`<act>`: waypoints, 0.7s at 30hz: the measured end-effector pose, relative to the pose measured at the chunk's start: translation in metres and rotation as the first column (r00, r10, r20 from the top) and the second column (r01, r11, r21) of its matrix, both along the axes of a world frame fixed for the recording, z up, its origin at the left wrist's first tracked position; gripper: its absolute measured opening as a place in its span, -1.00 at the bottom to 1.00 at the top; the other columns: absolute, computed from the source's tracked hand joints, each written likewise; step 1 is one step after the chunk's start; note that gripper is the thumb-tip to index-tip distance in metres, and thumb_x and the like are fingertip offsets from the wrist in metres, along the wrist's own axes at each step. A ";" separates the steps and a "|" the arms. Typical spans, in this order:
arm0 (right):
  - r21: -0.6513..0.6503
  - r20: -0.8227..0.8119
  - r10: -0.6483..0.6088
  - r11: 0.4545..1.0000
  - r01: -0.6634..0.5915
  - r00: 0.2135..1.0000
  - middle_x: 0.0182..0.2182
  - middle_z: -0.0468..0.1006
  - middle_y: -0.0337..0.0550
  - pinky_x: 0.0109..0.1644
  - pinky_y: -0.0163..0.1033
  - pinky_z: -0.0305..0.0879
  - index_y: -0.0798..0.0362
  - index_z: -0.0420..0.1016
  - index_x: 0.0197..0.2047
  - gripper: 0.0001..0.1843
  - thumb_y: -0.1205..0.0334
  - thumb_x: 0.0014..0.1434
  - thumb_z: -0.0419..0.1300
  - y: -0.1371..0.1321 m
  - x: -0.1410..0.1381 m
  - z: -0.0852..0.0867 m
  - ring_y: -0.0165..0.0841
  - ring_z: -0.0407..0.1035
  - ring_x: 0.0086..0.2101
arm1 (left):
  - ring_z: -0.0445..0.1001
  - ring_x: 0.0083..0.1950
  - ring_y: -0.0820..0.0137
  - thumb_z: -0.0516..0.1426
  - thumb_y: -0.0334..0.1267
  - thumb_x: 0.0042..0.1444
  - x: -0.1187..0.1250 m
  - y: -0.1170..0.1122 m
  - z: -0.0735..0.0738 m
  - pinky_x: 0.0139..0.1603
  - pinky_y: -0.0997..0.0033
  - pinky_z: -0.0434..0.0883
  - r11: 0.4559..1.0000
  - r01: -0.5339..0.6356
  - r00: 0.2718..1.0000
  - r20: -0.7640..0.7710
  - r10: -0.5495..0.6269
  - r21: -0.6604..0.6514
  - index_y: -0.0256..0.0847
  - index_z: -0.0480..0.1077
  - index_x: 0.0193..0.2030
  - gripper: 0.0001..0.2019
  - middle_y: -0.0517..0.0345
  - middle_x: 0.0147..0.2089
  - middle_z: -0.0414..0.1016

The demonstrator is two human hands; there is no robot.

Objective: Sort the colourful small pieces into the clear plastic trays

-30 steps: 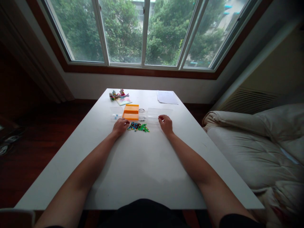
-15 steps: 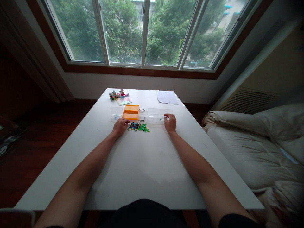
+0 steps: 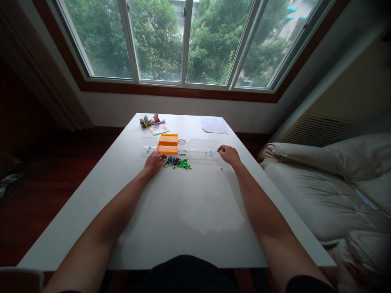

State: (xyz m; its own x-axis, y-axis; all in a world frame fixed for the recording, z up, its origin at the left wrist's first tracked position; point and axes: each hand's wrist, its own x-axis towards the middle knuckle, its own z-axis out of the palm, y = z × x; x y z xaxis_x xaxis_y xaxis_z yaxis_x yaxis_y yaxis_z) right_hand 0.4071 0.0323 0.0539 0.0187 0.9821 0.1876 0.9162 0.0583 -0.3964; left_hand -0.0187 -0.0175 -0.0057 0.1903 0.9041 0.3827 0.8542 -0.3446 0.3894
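Observation:
My left hand (image 3: pixel 155 162) rests on the table at the left end of a pile of small coloured bricks (image 3: pixel 180 163), its fingers loosely apart and touching or nearly touching the nearest ones. Just behind that hand lies an orange tray (image 3: pixel 168 143) with a raised divider. My right hand (image 3: pixel 229 155) hovers by the right end of a clear plastic box (image 3: pixel 198 145), thumb and fingertips drawn together; whatever they hold is too small to make out. Inside that box sit several tiny green pieces (image 3: pixel 210 153). One green piece (image 3: pixel 221 168) lies on the table below my right hand.
Left of the tray is another clear box (image 3: pixel 145 142) holding small blue pieces (image 3: pixel 149 149). Toy figures (image 3: pixel 151 121) and a colourful card (image 3: pixel 159 129) stand at the table's far left, with paper sheets (image 3: pixel 214 125) far right. A sofa (image 3: pixel 311 179) borders the right side.
My right hand has shifted right, off the clear box, uncovering green pieces inside it and one on the table. My left hand stays by the pile.

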 end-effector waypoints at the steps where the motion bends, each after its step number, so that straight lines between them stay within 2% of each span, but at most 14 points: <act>1: -0.099 0.042 0.034 0.995 -0.030 0.999 -0.35 0.60 -0.15 -0.26 -0.32 0.24 0.04 0.60 -0.24 -0.83 0.24 0.14 0.19 0.000 0.006 0.004 -0.39 0.41 -0.38 | 0.42 0.00 0.20 0.10 -0.29 0.23 0.000 0.000 0.000 0.05 0.22 0.40 1.000 -0.002 1.000 0.003 0.002 0.000 -0.10 0.58 -0.12 -0.78 0.05 -0.08 0.56; 3: -0.335 0.056 0.121 0.937 -0.095 0.991 -0.39 0.60 -0.13 -0.30 -0.34 0.26 0.08 0.58 -0.24 -0.84 0.20 0.13 0.26 -0.002 0.014 0.008 -0.40 0.43 -0.43 | 0.42 -0.01 0.21 0.10 -0.29 0.22 0.000 0.000 0.000 0.05 0.22 0.40 1.000 0.001 1.000 0.008 -0.001 -0.001 -0.10 0.57 -0.11 -0.78 0.06 -0.10 0.56; 6: -0.610 -0.010 0.199 0.775 -0.163 0.980 -0.44 0.59 -0.11 -0.36 -0.35 0.30 0.11 0.53 -0.20 -0.74 0.13 0.09 0.34 -0.007 0.018 0.008 -0.41 0.45 -0.50 | 0.42 -0.02 0.22 0.11 -0.29 0.22 0.000 0.001 0.001 0.04 0.22 0.41 1.000 0.004 1.000 0.011 -0.004 -0.004 -0.10 0.57 -0.12 -0.79 0.06 -0.10 0.56; 8: -0.681 -0.020 0.217 0.712 -0.172 0.976 -0.44 0.58 -0.12 -0.38 -0.37 0.30 0.11 0.50 -0.19 -0.74 0.18 0.07 0.36 -0.010 0.015 0.004 -0.41 0.45 -0.50 | 0.42 -0.01 0.21 0.11 -0.29 0.22 0.000 0.001 0.001 0.04 0.22 0.41 1.000 0.001 1.000 0.012 -0.001 -0.004 -0.09 0.57 -0.12 -0.79 0.06 -0.09 0.56; 11: -0.698 0.002 0.255 0.692 -0.181 0.967 -0.44 0.57 -0.16 -0.39 -0.38 0.29 0.12 0.49 -0.23 -0.81 0.30 0.04 0.32 -0.013 0.010 -0.001 -0.43 0.44 -0.50 | 0.42 0.00 0.21 0.11 -0.27 0.23 0.000 0.001 0.000 0.04 0.22 0.41 1.000 -0.007 1.000 0.010 0.007 -0.009 -0.09 0.57 -0.12 -0.79 0.05 -0.09 0.56; 13: -0.679 0.025 0.299 0.706 -0.203 0.954 -0.44 0.56 -0.18 -0.39 -0.39 0.27 0.12 0.50 -0.27 -0.85 0.36 0.02 0.29 -0.013 0.007 -0.002 -0.45 0.42 -0.49 | 0.42 0.00 0.21 0.10 -0.27 0.23 0.000 0.001 0.000 0.04 0.22 0.40 1.000 -0.005 1.000 0.008 0.005 -0.012 -0.09 0.57 -0.12 -0.79 0.06 -0.09 0.56; 15: -0.603 0.051 0.352 0.757 -0.252 0.935 -0.43 0.56 -0.19 -0.37 -0.40 0.24 0.11 0.51 -0.30 -0.88 0.39 0.01 0.26 -0.011 0.004 -0.002 -0.46 0.41 -0.47 | 0.42 -0.01 0.21 0.09 -0.27 0.23 0.000 0.001 0.000 0.04 0.22 0.40 1.000 -0.001 1.000 0.005 0.002 -0.013 -0.09 0.57 -0.12 -0.79 0.06 -0.10 0.56; 17: -0.420 0.083 0.359 0.858 -0.294 0.930 -0.39 0.57 -0.20 -0.33 -0.40 0.22 0.09 0.52 -0.30 -0.88 0.38 0.02 0.23 -0.009 0.001 -0.002 -0.46 0.40 -0.42 | 0.41 -0.01 0.21 0.09 -0.27 0.23 0.000 0.000 0.001 0.05 0.21 0.40 1.000 -0.001 1.000 0.003 0.001 -0.011 -0.10 0.57 -0.12 -0.78 0.06 -0.10 0.56; 19: -0.176 0.080 0.278 0.949 -0.261 0.957 -0.36 0.57 -0.20 -0.29 -0.38 0.21 0.07 0.52 -0.28 -0.88 0.34 0.06 0.21 -0.006 -0.004 -0.005 -0.44 0.39 -0.38 | 0.41 -0.01 0.21 0.09 -0.28 0.23 0.001 0.000 0.002 0.05 0.21 0.40 1.000 -0.005 1.000 0.007 0.005 -0.011 -0.10 0.57 -0.11 -0.78 0.05 -0.09 0.57; 21: 0.042 0.017 0.157 0.987 -0.158 0.987 -0.36 0.56 -0.21 -0.26 -0.35 0.22 0.05 0.50 -0.24 -0.87 0.28 0.11 0.19 -0.004 -0.010 -0.009 -0.42 0.37 -0.37 | 0.41 0.00 0.21 0.08 -0.28 0.23 0.002 -0.001 0.004 0.05 0.20 0.41 1.000 -0.004 1.000 0.013 0.004 -0.013 -0.11 0.57 -0.11 -0.77 0.05 -0.08 0.57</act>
State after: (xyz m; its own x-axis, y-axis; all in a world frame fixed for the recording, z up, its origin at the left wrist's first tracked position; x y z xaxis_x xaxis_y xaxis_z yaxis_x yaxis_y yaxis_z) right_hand 0.3973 0.0282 0.0451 -0.1385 0.9636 0.2286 0.8997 0.2189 -0.3776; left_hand -0.0169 -0.0188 -0.0022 0.1814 0.9096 0.3737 0.8504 -0.3359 0.4049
